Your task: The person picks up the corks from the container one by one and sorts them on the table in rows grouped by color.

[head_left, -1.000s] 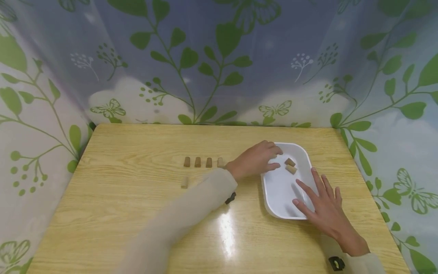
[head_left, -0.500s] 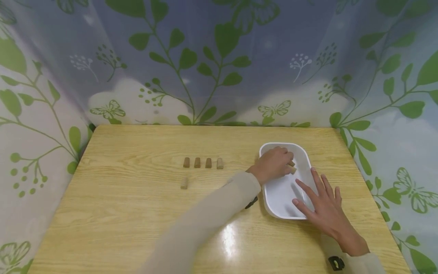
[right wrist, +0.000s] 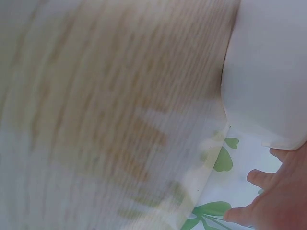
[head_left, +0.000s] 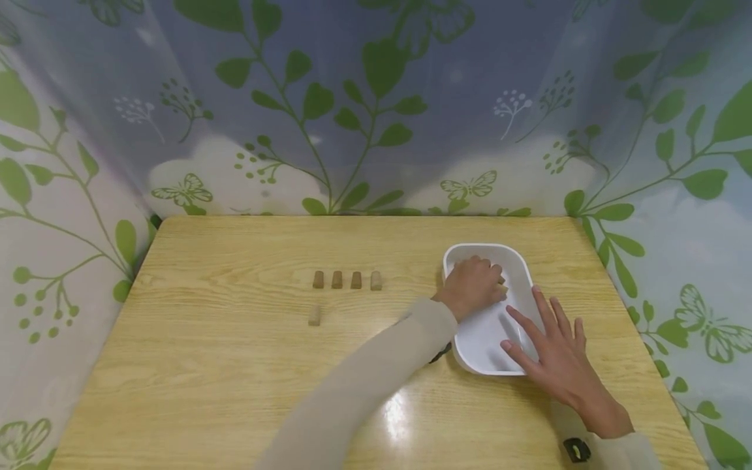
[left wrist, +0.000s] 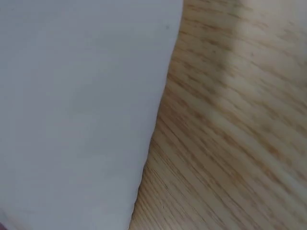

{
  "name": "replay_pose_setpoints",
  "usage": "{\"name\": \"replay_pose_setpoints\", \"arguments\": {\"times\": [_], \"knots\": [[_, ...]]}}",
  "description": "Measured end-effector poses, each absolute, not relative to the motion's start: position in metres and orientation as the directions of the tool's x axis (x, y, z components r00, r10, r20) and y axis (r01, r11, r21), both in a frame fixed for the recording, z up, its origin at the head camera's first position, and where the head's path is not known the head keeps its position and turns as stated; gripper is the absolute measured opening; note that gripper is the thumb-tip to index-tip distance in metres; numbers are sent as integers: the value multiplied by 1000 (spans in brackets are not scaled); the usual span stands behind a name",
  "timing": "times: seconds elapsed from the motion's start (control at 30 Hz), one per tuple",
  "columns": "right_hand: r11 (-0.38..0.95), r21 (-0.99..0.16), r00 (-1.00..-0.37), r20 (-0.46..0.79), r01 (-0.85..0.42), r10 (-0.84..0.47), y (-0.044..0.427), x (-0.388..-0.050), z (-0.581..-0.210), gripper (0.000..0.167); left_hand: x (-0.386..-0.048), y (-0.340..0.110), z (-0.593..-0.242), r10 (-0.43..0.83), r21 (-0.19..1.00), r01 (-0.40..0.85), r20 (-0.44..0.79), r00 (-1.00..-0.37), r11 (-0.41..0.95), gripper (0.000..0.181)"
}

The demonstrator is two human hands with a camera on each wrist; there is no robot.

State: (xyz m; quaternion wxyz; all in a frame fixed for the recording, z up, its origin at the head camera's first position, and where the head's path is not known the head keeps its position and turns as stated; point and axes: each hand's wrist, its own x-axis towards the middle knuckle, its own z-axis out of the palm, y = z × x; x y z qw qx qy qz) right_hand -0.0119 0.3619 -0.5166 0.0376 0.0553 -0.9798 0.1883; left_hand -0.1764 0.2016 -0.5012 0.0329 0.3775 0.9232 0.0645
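Observation:
Inside the white tray (head_left: 483, 343), my left hand (head_left: 472, 285) reaches over the left rim, its curled fingertips at a light wooden block (head_left: 502, 292). Part of a darker block (head_left: 501, 281) shows beside those fingers; the grip itself is mostly hidden. At the tray's right side lies my right hand (head_left: 564, 369), fingers spread and touching the rim, holding nothing. The left wrist view has only the tray wall (left wrist: 81, 105) and wood grain. In the right wrist view, fingers of my right hand (right wrist: 283, 196) are below the tray wall (right wrist: 268, 72).
Left of the tray, several small wooden blocks stand in a row on the table (head_left: 235, 365), three brown (head_left: 337, 280) and one pale (head_left: 376, 281). Another pale block (head_left: 314, 315) is nearer, below the row's left end. Leaf-patterned cloth (head_left: 423, 130) surrounds the table's back and sides.
My left hand has moved right, from the tray's left rim onto the blocks inside, and its fingers have closed in around them. My right hand has stayed put.

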Motion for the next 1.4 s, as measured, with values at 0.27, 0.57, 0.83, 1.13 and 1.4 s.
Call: {"name": "replay_pose_setpoints", "arguments": {"times": [0.27,0.57,0.83,1.13,1.4], "knots": [[924,-363,-992,91,-116,-89,363,-11,-516,63,-173,214,-506,652,121,647,-4,-758,753,32],[925,-363,-993,75,-116,-95,361,-13,-516,63,-171,216,-505,607,122,599,-45,-793,791,27],[925,-362,-993,80,-112,-90,360,-12,-514,62,-175,202,-497,651,208,634,-16,-759,744,23],[927,-357,-992,88,-113,-87,363,-11,-520,61,-187,183,-491,763,387,710,26,-646,588,23],[928,-352,-992,76,-122,-102,362,-13,-512,63,-198,159,-485,840,479,756,69,-539,446,23]]}}
